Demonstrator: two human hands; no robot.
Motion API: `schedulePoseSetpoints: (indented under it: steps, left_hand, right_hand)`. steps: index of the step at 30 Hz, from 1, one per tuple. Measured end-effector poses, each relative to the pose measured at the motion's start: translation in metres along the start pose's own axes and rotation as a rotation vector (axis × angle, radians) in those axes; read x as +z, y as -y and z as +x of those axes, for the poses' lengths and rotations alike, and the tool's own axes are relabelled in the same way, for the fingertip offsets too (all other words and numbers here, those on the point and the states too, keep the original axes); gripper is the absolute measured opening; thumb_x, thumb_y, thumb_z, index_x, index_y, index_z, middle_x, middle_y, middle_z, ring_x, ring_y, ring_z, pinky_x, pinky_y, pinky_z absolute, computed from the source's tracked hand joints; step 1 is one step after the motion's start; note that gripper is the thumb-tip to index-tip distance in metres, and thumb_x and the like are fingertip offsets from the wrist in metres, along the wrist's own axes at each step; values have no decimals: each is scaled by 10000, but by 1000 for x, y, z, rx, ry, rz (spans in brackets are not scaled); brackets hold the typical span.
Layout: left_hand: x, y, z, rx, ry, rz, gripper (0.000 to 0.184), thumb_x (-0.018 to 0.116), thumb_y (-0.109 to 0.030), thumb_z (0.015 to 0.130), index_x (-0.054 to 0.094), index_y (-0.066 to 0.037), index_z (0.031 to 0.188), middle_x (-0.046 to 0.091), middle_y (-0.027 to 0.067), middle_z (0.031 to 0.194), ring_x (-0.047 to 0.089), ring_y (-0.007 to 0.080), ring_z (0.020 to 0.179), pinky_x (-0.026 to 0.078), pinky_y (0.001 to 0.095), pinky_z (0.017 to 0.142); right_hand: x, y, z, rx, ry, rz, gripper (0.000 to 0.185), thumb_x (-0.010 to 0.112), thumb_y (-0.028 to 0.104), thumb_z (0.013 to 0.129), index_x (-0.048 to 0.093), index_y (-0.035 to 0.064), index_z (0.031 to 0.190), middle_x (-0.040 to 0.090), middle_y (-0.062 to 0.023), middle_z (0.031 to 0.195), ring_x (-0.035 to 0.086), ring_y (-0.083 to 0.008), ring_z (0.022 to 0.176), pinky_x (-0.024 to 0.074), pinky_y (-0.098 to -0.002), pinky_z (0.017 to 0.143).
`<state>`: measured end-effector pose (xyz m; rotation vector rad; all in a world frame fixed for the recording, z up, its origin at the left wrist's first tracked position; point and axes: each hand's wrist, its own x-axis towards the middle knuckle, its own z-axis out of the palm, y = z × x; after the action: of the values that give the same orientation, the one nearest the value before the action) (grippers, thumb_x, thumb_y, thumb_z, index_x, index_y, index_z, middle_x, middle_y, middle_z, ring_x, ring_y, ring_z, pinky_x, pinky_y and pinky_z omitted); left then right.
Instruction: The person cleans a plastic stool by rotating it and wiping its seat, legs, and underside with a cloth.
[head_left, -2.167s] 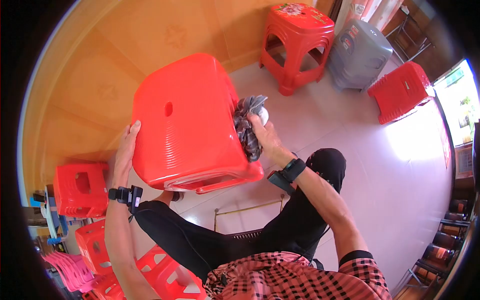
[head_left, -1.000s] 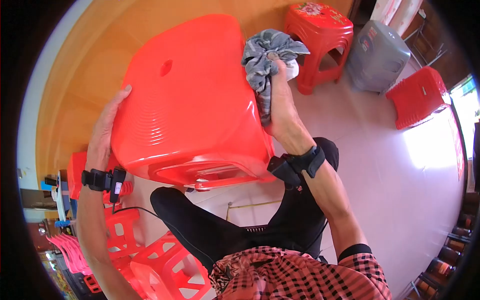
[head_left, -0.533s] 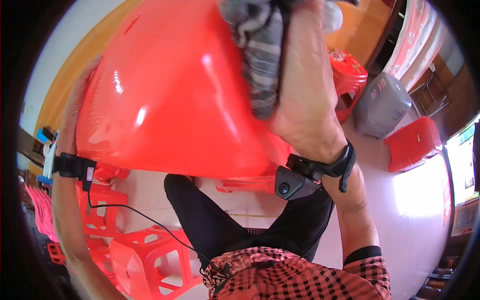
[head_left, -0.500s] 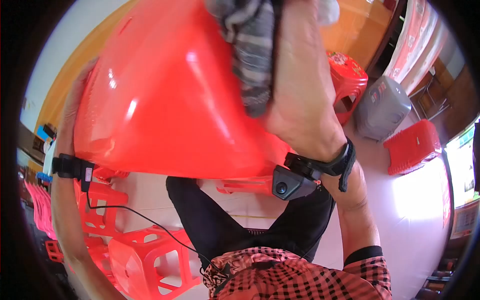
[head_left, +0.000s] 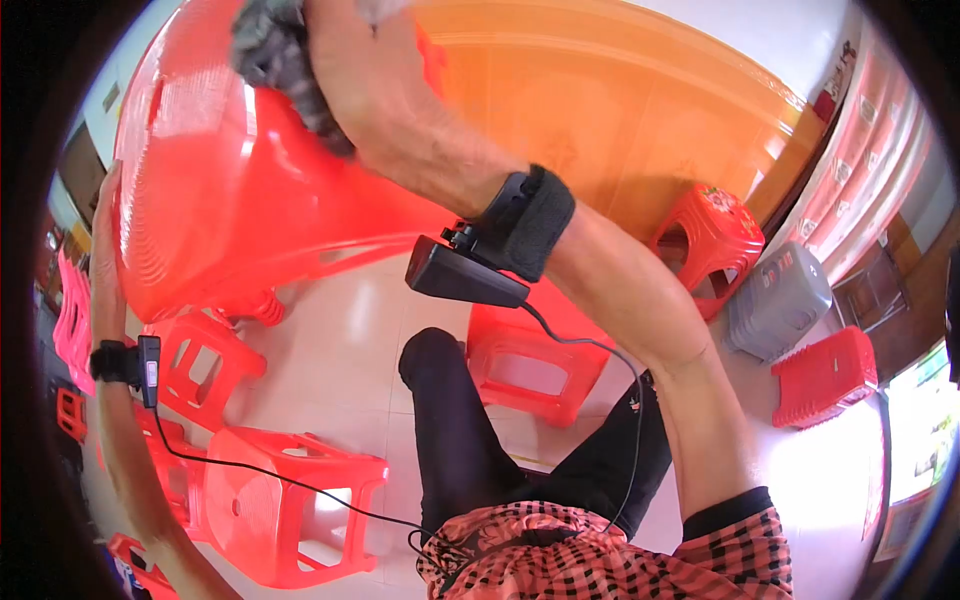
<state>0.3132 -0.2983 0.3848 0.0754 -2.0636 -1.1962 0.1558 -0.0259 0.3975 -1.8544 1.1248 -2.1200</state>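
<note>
A large red plastic stool (head_left: 250, 200) fills the upper left of the head view, tilted and close to me. My left hand (head_left: 108, 230) grips its left side, with the fingers partly hidden along the edge. My right hand (head_left: 345, 65) presses a crumpled grey patterned cloth (head_left: 280, 70) against the upper part of the stool. The fingers of that hand are mostly hidden by the cloth and smeared by motion. Both wrists carry black straps with small devices, and a thin black cable (head_left: 300, 483) runs from them to my shirt.
Several red stools stand around my legs, one at the lower left (head_left: 270, 510) and one between my knees (head_left: 540, 365). To the right are a flowered red stool (head_left: 715, 235), a grey stool stack (head_left: 780, 300) and a red stack (head_left: 825, 375). An orange wooden panel (head_left: 620, 110) stands behind.
My right hand and the cloth have moved left across the stool. The stool has shifted left too, uncovering the orange panel and the stool between my knees.
</note>
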Motion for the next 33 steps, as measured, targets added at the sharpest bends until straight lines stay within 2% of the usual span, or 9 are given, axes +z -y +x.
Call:
schedulePoseSetpoints:
  steps: [2,3,5,6,15,18,20,26,33]
  left_hand:
    - [-32,72,23,279,-130,184,455,496,-272,941,450,-25,1321,439,73,1380,393,169,1274,249,329,1106]
    - [-34,97,34,271,-137,182,455,496,-272,941,450,-25,1321,439,73,1380,393,169,1274,249,329,1106]
    - [-24,151,51,-5,-248,13,492,483,-349,932,499,11,1268,509,92,1253,453,168,1193,310,277,1040]
    - [-6,168,47,102,-224,299,504,481,-378,928,521,20,1234,513,79,1245,464,165,1168,302,264,1034]
    - [110,317,8,-477,-222,-166,557,687,-375,804,519,24,1154,611,84,1007,579,127,850,469,241,735]
    - [125,356,5,-527,-203,-105,570,690,-378,800,512,26,1161,606,87,1011,571,133,872,461,246,758]
    - [131,379,6,-565,-183,-37,579,688,-377,802,505,30,1170,599,92,1017,561,135,888,452,251,776]
    - [152,427,4,-597,-81,31,568,682,-388,807,513,40,1140,591,92,1012,548,140,907,431,246,808]
    - [145,442,11,-580,26,128,677,617,-437,842,441,54,1275,537,159,1199,521,208,1074,411,304,919]
  right_hand:
    - [5,-44,2,70,-320,-36,278,442,294,919,533,73,778,544,-3,671,491,-93,528,376,-239,464]
    - [-1,-61,-6,96,-271,-36,311,390,347,909,503,90,778,521,5,623,309,-69,372,255,-231,316]
    - [-21,-104,-23,218,-298,-6,298,403,355,904,508,103,783,526,7,640,335,-63,391,260,-229,320]
    - [-31,-125,-32,326,-330,22,286,417,363,898,512,117,788,531,8,657,361,-56,410,265,-226,324]
    - [-106,-299,-131,837,-572,194,283,525,439,856,573,168,790,543,51,641,435,-49,473,306,-219,381]
    - [-118,-338,-161,886,-636,274,274,533,429,856,588,166,806,573,45,663,457,-49,483,310,-220,379]
    - [-122,-351,-172,924,-622,316,233,504,367,886,539,142,837,568,30,722,539,-71,589,433,-217,488]
    - [-129,-371,-189,1154,-718,375,246,496,372,885,563,137,858,573,14,677,472,-91,439,352,-257,339]
    - [-135,-331,-166,1089,-813,152,301,594,382,811,574,98,911,612,-41,734,566,-156,537,448,-316,429]
